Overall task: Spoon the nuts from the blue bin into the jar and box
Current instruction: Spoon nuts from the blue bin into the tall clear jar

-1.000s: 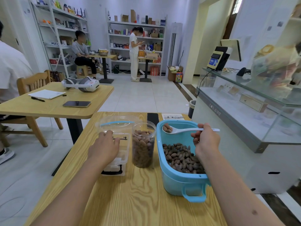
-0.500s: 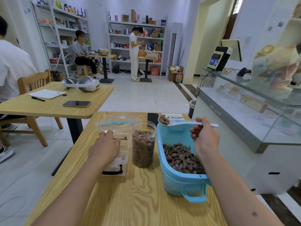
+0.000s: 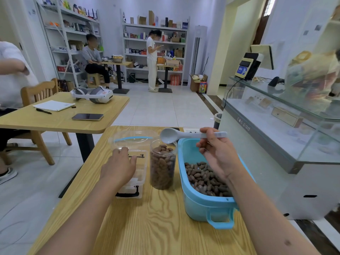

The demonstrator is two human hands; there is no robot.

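Already the jar (image 3: 162, 165) is nearly full; the box (image 3: 137, 163) looks empty under the flat left hand (image 3: 118, 167), while the right hand (image 3: 218, 155) pinches the spoon (image 3: 184, 136).

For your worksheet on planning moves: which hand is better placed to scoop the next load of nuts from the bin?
Right. The right hand already grips the spoon, now empty, directly above the blue bin. The left hand rests on the clear box, beyond the jar.

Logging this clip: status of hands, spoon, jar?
Right hand grips white spoon, bowl tipped above nearly full jar. Left hand rests on clear box. Nothing blocking.
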